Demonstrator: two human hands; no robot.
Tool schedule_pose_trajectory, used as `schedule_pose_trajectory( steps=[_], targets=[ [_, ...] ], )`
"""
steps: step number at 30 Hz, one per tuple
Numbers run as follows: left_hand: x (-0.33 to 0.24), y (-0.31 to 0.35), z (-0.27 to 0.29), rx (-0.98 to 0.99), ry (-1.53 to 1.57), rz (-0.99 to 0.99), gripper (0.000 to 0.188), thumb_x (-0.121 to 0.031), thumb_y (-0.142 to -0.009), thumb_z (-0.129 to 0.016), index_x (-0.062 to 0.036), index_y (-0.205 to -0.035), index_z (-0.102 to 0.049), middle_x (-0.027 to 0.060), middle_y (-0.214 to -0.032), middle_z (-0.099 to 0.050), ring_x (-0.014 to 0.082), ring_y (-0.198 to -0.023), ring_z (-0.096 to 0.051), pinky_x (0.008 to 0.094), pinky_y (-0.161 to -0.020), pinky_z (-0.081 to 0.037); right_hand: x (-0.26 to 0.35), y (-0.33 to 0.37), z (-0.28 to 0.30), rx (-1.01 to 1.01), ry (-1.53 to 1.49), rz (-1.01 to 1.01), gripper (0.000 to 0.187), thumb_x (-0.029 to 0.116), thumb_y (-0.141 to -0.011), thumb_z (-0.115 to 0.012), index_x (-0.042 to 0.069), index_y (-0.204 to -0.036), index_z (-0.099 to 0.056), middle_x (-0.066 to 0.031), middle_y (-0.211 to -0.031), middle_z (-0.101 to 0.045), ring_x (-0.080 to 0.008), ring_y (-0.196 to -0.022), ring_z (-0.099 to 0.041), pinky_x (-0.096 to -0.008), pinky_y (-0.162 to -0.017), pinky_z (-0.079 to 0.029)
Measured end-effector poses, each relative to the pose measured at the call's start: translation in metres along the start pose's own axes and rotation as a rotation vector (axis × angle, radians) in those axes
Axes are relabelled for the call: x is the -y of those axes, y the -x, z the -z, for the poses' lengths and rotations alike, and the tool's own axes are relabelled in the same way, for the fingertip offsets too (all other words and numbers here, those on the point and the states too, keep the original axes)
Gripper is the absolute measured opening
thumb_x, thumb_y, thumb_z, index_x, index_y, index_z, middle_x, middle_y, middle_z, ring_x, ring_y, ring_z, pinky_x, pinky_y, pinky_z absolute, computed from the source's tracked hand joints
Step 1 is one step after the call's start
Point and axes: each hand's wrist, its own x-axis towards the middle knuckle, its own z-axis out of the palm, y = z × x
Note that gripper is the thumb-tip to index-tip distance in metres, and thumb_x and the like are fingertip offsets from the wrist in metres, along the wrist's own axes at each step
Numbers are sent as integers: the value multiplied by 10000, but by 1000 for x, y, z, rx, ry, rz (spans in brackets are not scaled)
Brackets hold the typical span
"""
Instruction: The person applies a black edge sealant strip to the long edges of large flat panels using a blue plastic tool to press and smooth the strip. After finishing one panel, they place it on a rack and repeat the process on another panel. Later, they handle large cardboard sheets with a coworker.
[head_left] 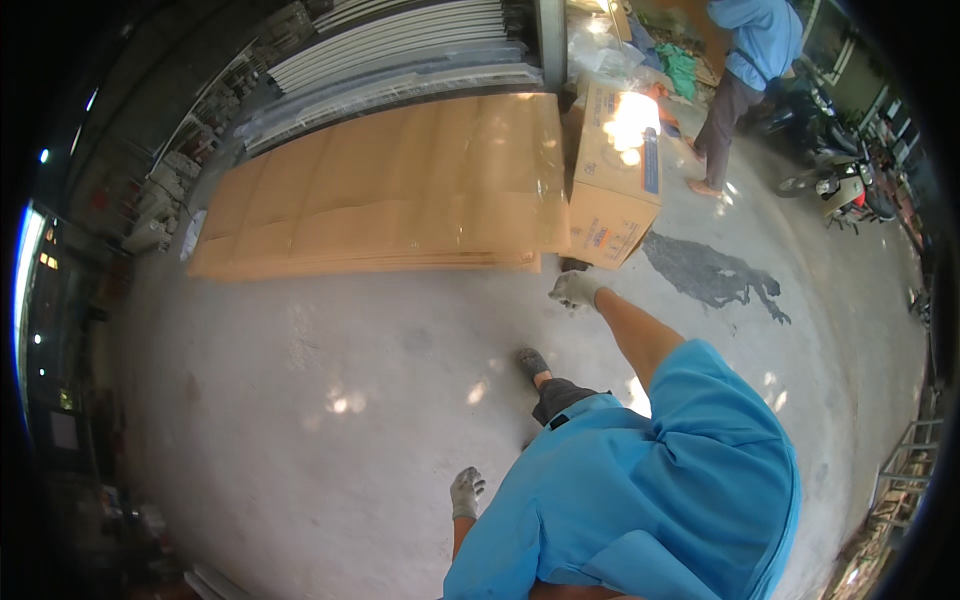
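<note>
My right hand (574,290), in a pale grey work glove, is held forward with its fingers curled in and nothing seen in them. It appears just in front of the near end of a tall brown cardboard box (607,200), and I cannot tell that they touch. Lower down, my left hand (466,492), gloved too, hangs at my side with loosely bent fingers partly apart and nothing held. Beyond my hands, a stack of long flat cardboard sheets (400,190) lies left of the box.
Long pale metal profiles (400,50) are stacked behind the cardboard. A person (750,60) in a blue shirt stands at the far right near parked motorbikes (840,180). A dark wet-looking patch (710,272) marks the concrete floor (330,430). A metal rack (910,460) stands at the right edge.
</note>
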Motion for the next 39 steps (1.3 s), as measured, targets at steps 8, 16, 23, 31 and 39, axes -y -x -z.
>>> schedule_pose_trajectory(
  steps=[8, 16, 23, 31, 39],
  targets=[
    [1, -61, -5, -100, 39, 53, 467, -266, -1003, -654, -21, -1385, -549, 189, -1254, -661, 332, -1093, -670, 455, -933, -540, -67, -56, 35, 147, 131, -240, 380, 379, -868, -720, 11, -963, -717, -84, -798, -699, -201, -682, -704, -355, -641, -619],
    [-113, -69, -49, -62, -22, 27, 483, -273, -1008, -644, -19, -1403, -530, 199, -1284, -645, 339, -1116, -660, 464, -967, -528, -83, -65, 35, 35, -152, -382, 666, 270, -842, -743, 125, -1456, -529, -107, -910, -714, -217, -683, -694, -371, -641, -615],
    [-206, -74, -48, 19, -173, -1, 494, -292, -1020, -624, -21, -1418, -511, 201, -1338, -610, 343, -1156, -638, 457, -1004, -509, -4, -106, 43, 35, -176, -269, 1076, 235, -831, -796, 219, -1642, -89, -127, -902, -688, -232, -699, -680, -389, -625, -608],
    [-233, -89, 9, -14, -178, -11, 503, -309, -1025, -618, -2, -1407, -504, 201, -1344, -596, 342, -1172, -627, 452, -999, -513, 85, -137, 29, 57, -58, -45, 367, 333, -842, -787, 62, -1064, -679, -83, -846, -702, -202, -713, -691, -369, -650, -612],
    [-142, -149, 76, 47, -103, -118, 453, -211, -999, -675, 42, -1354, -550, 265, -1302, -615, 362, -1085, -678, 437, -893, -592, 15, -89, -52, 106, -98, -239, 348, 384, -861, -756, 43, -929, -730, -71, -816, -710, -187, -692, -701, -360, -613, -617]
  ],
)
